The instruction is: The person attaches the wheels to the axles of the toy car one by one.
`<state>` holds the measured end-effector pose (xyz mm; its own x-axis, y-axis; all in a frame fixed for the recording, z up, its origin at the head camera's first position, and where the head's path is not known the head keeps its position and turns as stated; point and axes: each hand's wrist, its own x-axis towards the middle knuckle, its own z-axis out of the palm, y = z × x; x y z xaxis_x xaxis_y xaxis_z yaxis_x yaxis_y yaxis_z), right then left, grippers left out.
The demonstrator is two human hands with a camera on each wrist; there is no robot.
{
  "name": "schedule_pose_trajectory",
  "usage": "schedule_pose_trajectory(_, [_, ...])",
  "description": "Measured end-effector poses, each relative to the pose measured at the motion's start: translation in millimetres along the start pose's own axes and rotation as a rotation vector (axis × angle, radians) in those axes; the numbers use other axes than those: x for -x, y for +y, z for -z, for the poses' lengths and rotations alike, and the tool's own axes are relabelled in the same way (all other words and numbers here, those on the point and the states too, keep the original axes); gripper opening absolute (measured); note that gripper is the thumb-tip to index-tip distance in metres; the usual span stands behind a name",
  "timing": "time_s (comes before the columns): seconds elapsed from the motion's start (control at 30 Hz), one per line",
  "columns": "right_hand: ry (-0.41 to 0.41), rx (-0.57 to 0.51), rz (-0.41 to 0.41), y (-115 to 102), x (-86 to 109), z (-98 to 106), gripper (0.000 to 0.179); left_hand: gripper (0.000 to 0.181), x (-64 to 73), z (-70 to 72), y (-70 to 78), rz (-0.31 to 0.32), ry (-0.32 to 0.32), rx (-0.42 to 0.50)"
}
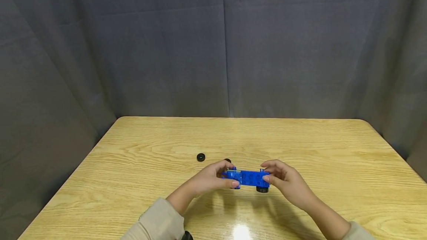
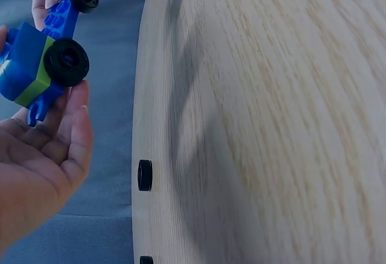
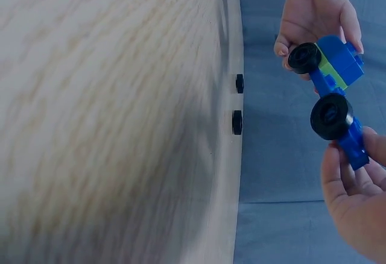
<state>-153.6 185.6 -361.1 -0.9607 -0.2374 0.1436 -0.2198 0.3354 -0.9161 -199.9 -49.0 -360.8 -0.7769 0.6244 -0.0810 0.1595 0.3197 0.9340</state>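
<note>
In the head view, the car [image 1: 251, 178] is held above the table [image 1: 333, 151] between both hands. The left hand [image 1: 211, 179] grips its cab end; the right hand [image 1: 291, 186] pinches the opposite end. One loose wheel [image 1: 201, 157] lies beyond the car, to its left; another, partly hidden, sits just beyond its cab end.

In the left wrist view, the car rests in the left hand's fingers, a green layer [image 2: 41, 82] under its blue cab [image 2: 25, 56].

In the right wrist view, the right hand's thumb and fingers hold the car's end beside a fitted wheel [image 3: 332, 116].
</note>
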Motion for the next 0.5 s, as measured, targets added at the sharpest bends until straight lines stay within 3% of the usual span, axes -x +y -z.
schedule_pose_trajectory(0.5, [0.043, 0.017, 0.021, 0.5, -0.5, -0.9, 0.025, 0.048, 0.7, -0.5, 2.1, 0.003, -0.032, -0.014])
